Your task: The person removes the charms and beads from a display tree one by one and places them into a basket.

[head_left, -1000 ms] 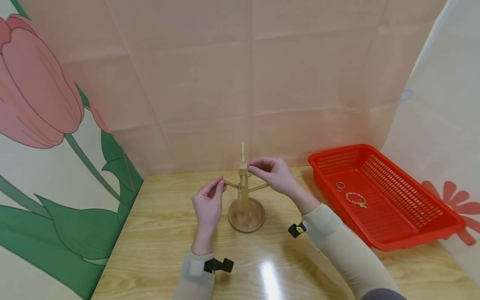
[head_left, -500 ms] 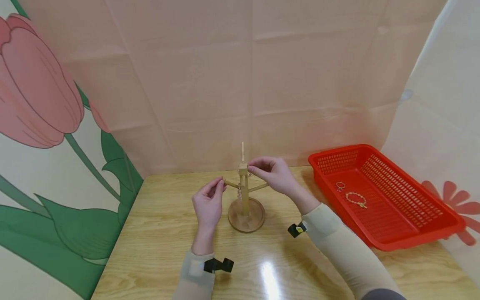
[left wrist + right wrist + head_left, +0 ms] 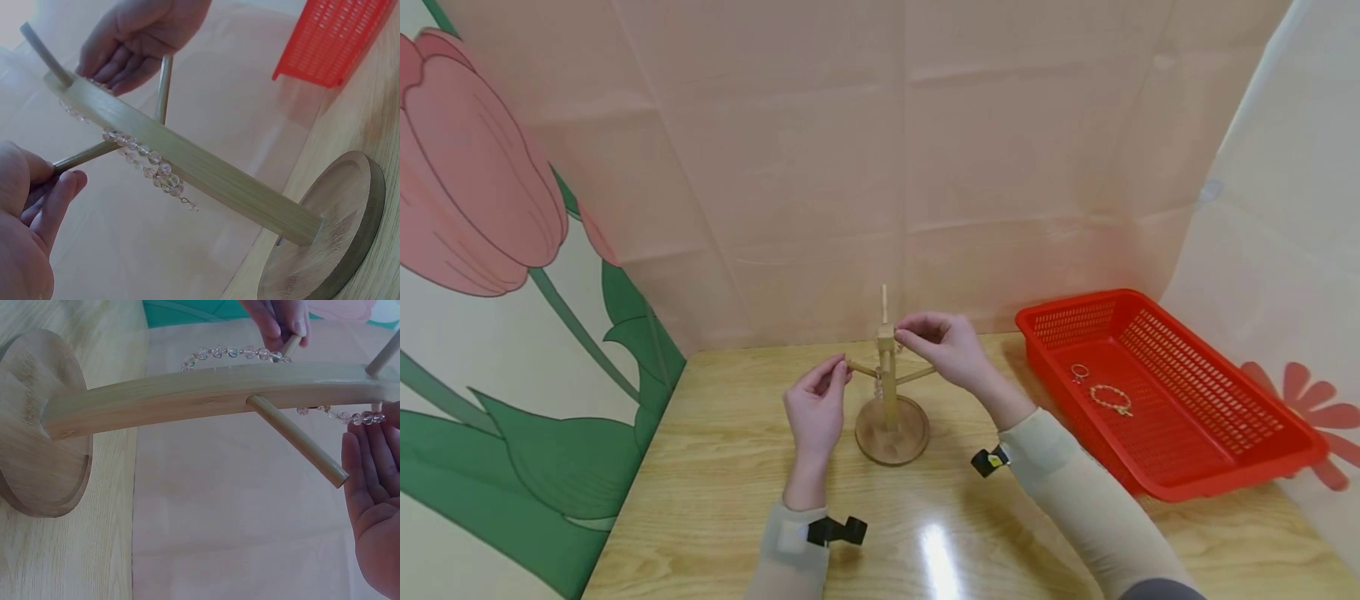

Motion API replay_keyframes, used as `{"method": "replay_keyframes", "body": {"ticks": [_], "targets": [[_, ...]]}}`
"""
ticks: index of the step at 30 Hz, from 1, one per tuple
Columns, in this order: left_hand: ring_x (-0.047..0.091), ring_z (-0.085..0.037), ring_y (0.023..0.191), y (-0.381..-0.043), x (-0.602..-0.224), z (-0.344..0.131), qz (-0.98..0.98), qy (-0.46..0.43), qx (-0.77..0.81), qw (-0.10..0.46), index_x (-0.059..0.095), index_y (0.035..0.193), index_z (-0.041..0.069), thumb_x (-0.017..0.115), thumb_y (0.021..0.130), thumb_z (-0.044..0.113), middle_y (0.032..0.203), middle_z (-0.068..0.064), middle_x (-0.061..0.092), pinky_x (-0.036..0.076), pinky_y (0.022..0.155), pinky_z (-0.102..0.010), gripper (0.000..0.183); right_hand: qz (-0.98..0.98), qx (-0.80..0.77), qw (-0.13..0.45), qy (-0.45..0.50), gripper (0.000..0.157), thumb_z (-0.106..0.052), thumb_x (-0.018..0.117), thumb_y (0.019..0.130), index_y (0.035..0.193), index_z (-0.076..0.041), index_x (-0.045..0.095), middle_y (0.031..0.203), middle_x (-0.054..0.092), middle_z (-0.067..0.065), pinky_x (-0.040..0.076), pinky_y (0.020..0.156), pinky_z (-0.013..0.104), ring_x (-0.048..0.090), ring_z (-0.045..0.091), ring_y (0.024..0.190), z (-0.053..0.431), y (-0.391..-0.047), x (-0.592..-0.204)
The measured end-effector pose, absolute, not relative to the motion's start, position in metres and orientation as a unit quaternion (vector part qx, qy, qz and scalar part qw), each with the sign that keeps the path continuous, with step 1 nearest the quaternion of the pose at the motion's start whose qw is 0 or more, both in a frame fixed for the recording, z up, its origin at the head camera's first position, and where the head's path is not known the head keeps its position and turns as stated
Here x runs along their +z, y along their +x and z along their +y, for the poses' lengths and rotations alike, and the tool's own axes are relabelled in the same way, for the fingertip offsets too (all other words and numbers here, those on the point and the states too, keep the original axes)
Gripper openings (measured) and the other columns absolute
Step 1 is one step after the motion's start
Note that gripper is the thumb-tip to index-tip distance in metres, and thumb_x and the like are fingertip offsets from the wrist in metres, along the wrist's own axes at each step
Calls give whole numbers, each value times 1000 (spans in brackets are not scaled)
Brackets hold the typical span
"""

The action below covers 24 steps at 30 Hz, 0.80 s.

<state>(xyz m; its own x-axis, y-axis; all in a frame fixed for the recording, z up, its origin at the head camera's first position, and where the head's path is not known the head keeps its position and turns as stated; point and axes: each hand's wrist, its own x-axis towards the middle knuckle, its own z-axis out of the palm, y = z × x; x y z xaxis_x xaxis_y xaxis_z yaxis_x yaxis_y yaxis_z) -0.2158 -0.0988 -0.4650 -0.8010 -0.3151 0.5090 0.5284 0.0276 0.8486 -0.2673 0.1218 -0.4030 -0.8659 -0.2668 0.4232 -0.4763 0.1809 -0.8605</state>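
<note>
Thumb and fingertips together, the right hand (image 3: 951,346) pinches a clear-beaded bracelet (image 3: 357,418) beside the top of a wooden jewelry stand (image 3: 219,178); the left hand (image 3: 815,408) pinches the tip of a lower peg (image 3: 87,156), where another beaded bracelet (image 3: 164,169) hangs. The step appears to be seating the upper strand; next likely calls for a gentle release. The right forearm slants inward, the left rises nearly straight. At right, a red plastic basket (image 3: 1187,442) holds a charm bracelet (image 3: 1123,410).

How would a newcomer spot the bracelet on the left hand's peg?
Find the wooden stand on the table. Follow the peg pinched by the left hand inward. The clear-beaded bracelet hangs there, lower than the beads at the right hand.
</note>
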Motion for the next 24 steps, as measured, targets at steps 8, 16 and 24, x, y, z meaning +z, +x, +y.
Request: {"method": "replay_keyframes", "body": {"ticks": [8,16,24], "targets": [[74,-56,88,-217,-465,-99,-646,-80,-698,298,77,111,-14,75,98,-5,102,-25,78,67,76,-28,16,-765,586,90,250,11,-12,81,99,106,-4,81,97,79,10,64,73,25,73,18,83,122,-268,-403],[77,-49,86,-218,-466,-100,-649,-82,-694,300,78,111,-12,75,98,-3,101,-24,78,67,76,-28,15,-767,581,101,255,11,-13,81,99,105,-5,82,95,79,9,63,70,24,73,20,81,122,-267,-403],[78,-43,84,-219,-468,-100,-652,-80,-690,305,79,110,-10,75,99,-2,101,-24,79,67,75,-26,14,-765,583,108,251,12,-13,81,98,107,-4,82,97,80,9,64,72,25,73,19,82,122,-268,-403]]}}
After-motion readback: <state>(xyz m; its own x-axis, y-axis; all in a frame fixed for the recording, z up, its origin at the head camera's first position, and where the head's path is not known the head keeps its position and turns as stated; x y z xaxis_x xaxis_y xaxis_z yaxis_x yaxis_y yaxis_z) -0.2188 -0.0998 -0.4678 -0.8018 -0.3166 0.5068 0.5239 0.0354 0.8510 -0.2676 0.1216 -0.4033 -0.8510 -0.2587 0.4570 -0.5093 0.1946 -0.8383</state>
